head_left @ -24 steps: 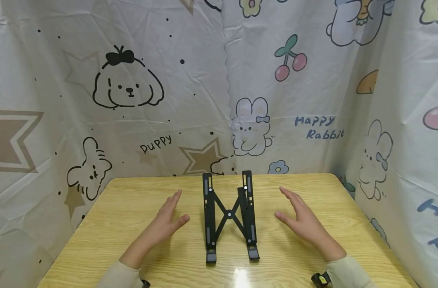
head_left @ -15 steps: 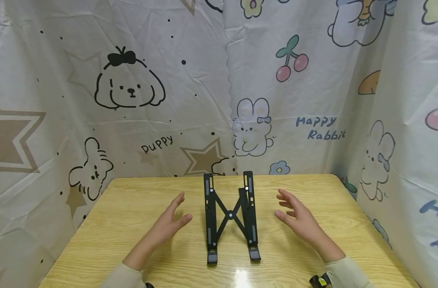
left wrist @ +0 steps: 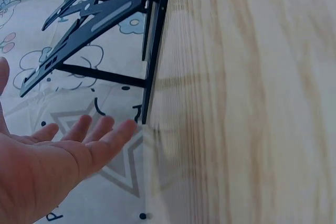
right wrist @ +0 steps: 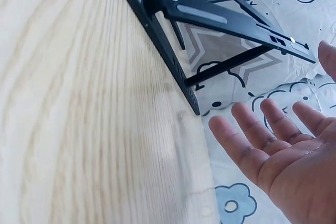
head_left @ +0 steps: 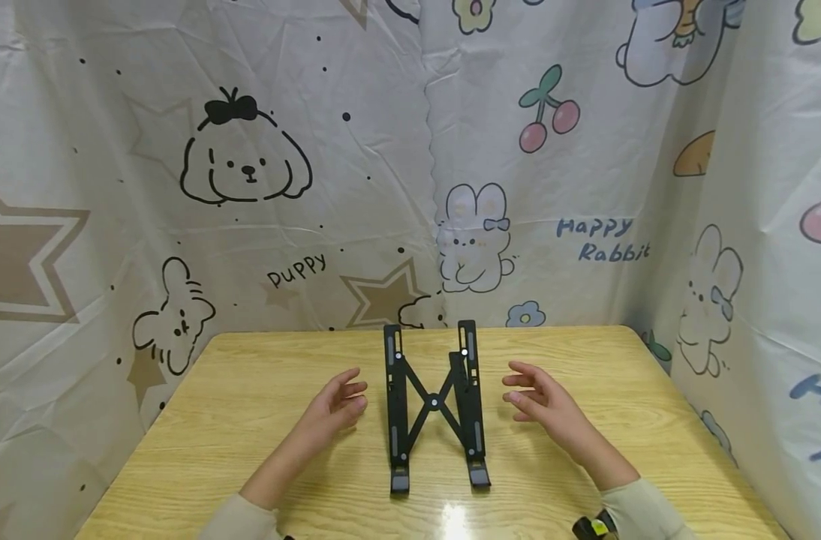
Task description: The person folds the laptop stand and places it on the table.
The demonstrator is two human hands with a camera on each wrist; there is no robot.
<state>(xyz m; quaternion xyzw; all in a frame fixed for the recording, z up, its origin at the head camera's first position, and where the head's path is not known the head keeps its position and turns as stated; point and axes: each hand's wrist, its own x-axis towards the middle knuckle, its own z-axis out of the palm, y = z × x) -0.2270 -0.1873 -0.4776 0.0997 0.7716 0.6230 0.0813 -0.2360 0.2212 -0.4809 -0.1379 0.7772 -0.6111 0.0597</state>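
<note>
A black folding laptop stand (head_left: 434,403) stands unfolded on the wooden table, its two side rails joined by an X-shaped brace. To its left my left hand (head_left: 332,411) hovers, fingers loosely bent and touching nothing. On the other side my right hand (head_left: 542,397) is held the same way, apart from the stand. In the left wrist view the stand's raised arm (left wrist: 89,35) slants above the left hand (left wrist: 58,161). The right wrist view has the right hand (right wrist: 283,150) below the stand's rail (right wrist: 236,22), with a gap between them.
The light wooden table (head_left: 282,510) reaches back to a printed cloth curtain (head_left: 356,165), which also hangs along both sides. A dark strap with a yellow patch (head_left: 594,526) is on the right wrist near the sleeve (head_left: 643,510).
Both hands have moved slightly inward toward the stand, and their fingers have bent more. The stand has stayed in place on the table; the head view has shifted slightly.
</note>
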